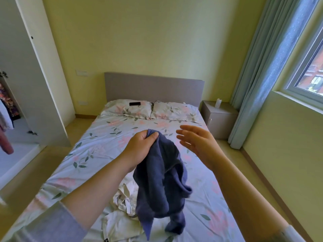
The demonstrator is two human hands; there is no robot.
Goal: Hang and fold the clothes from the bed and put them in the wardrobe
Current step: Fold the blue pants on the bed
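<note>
My left hand (pixel 142 147) grips the top of a dark blue garment (pixel 160 186) and holds it up above the bed (pixel 97 142); the cloth hangs down in folds. My right hand (pixel 195 142) hovers just right of the garment with its fingers spread and straight, touching nothing. Below the blue garment, a crumpled white garment (pixel 120 212) lies on the floral sheet near the foot of the bed. The wardrobe (pixel 21 95) stands open at the left, with several clothes (pixel 5 116) hanging inside.
Two floral pillows (pixel 173 110) lie at the grey headboard, a black phone (pixel 135 103) on the left one. A grey nightstand (pixel 220 117) with a white roll stands right of the bed. Blue curtains (pixel 262 75) and a window are at the right.
</note>
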